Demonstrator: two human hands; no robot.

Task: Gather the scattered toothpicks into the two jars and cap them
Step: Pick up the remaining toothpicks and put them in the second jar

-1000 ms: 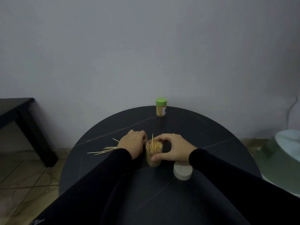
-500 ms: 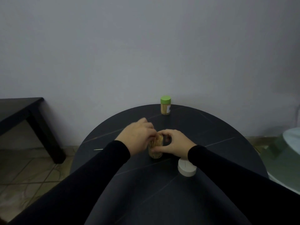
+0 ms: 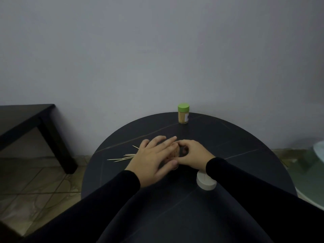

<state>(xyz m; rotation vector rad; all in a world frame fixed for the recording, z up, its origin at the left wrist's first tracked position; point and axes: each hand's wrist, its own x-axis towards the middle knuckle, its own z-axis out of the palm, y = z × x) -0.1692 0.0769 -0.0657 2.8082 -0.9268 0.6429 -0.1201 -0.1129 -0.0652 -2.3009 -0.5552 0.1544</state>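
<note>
Wooden toothpicks fill the open jar (image 3: pixel 175 152) at counter centre; right hand (image 3: pixel 193 152) has its grip curled round the jar's side, holding it. Left hand (image 3: pixel 154 157) lies over the jar mouth w/ fingers straight and spread, gripping nothing, prob. patting the sticks down.

Risks: jar looks full, so a hard press could tip it or pop sticks back out; a slack right grip would let it slide on the smooth dark counter (image 3: pixel 228 137). Loose toothpicks (image 3: pixel 122 157) at 9 o'clock, just beside the left hand, could roll w/ a careless sweep.

White lid (image 3: pixel 206 181) sits at 5 o'clock, near the right wrist, not yet on. Second jar (image 3: pixel 183 115) at 12 o'clock, far edge, green-capped, sticks inside.
</note>
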